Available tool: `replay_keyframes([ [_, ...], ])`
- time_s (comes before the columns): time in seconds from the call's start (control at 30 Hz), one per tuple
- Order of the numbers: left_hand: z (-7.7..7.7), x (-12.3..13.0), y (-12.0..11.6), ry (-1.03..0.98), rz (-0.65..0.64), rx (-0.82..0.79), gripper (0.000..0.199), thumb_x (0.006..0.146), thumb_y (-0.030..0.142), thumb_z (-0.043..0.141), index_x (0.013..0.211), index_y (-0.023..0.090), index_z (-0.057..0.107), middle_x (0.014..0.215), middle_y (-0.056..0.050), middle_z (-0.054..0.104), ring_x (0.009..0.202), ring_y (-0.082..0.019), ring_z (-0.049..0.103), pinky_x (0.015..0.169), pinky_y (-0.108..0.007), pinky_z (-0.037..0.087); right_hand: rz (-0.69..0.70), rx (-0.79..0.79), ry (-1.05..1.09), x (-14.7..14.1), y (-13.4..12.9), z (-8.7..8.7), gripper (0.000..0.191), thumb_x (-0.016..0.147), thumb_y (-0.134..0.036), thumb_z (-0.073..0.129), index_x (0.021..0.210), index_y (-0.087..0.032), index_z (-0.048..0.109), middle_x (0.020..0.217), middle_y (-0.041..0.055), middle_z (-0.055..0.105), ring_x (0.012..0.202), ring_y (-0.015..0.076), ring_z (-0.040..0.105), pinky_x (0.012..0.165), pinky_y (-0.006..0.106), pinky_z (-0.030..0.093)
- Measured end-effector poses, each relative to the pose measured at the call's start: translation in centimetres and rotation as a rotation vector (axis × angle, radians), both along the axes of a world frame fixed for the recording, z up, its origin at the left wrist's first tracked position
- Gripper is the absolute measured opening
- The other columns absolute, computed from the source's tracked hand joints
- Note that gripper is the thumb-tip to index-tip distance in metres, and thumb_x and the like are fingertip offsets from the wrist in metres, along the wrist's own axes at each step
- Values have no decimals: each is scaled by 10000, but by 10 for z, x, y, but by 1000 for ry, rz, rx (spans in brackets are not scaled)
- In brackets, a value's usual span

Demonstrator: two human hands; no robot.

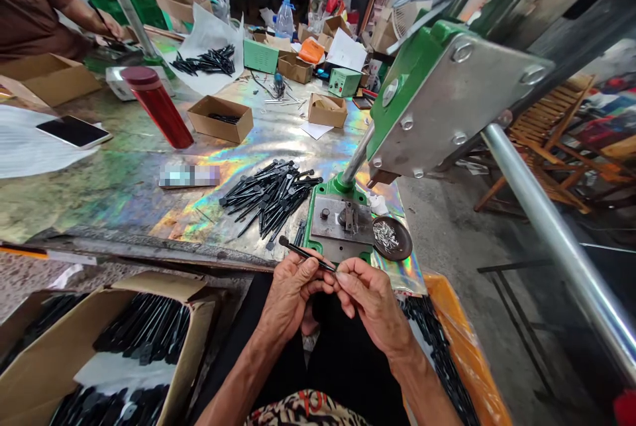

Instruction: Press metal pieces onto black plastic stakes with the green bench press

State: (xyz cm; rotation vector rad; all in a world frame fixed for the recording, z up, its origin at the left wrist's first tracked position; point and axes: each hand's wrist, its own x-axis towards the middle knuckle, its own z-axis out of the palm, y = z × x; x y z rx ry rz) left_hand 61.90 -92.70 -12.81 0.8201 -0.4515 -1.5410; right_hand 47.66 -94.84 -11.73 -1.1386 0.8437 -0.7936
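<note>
Okay, a thin black stick (304,254) is held over the lap by both hands. Left hand (293,293): the stick is gripped along its shaft, with thumb and fingers (311,268) pressed together on it and the round head end pointed away to the left. Right hand (372,307): fingertips (344,278) are pinched together at the stick's thin end; whether a small part is held there cannot be told.

Both hands are close together, just in front of a green hand press (342,220), with no contact seen. The press stands on a shiny foil-covered surface (124,197). A round dark dish (392,238) of small metal pieces is placed just beside the press. A loose pile of black sticks (271,197) is laid just left of it.

Below the surface edge, a cardboard box (159,287) packed with black sticks is seen at lower left, and an orange bin (470,353) holding more is seen at lower right.

Farther along the surface, a red bottle (156,106), a phone (73,131) and a small cardboard box (219,118) are placed. A co-worker's hand (106,25) is seen at the top left, working separately.
</note>
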Motion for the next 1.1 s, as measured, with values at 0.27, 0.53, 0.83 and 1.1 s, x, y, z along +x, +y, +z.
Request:
replay_keyframes([
  [0.27,3,1,2,37,-28,4,253,746,283,696,852,127,527,698,-42,675,592,-130,660,549,-192,543,29,-29,58,-1,-1,8,211,877,-337,561,780,-151,540,570,-30,486,437,80,356,398,199,259],
  [0.53,2,1,1,33,-34,16,264,743,284,696,850,133,507,706,-43,681,574,-125,658,537,-185,540,65,-142,224,-3,-5,12,212,854,-355,537,761,-166,522,548,-44,462,417,88,378,369,189,291],
  [0.83,1,4,3,-300,-31,-36,186,804,298,620,881,138,564,689,-31,680,598,-132,656,582,-219,538,56,-251,390,-6,-9,8,155,840,-286,489,725,-184,506,548,-39,460,433,101,407,382,200,315],
  [1.1,0,-3,-5,-577,43,-73,127,800,278,577,838,159,601,635,3,651,588,-130,630,593,-233,522,-82,322,-137,0,-15,-6,264,656,-324,775,671,-127,600,620,8,512,468,61,332,371,146,217],
])
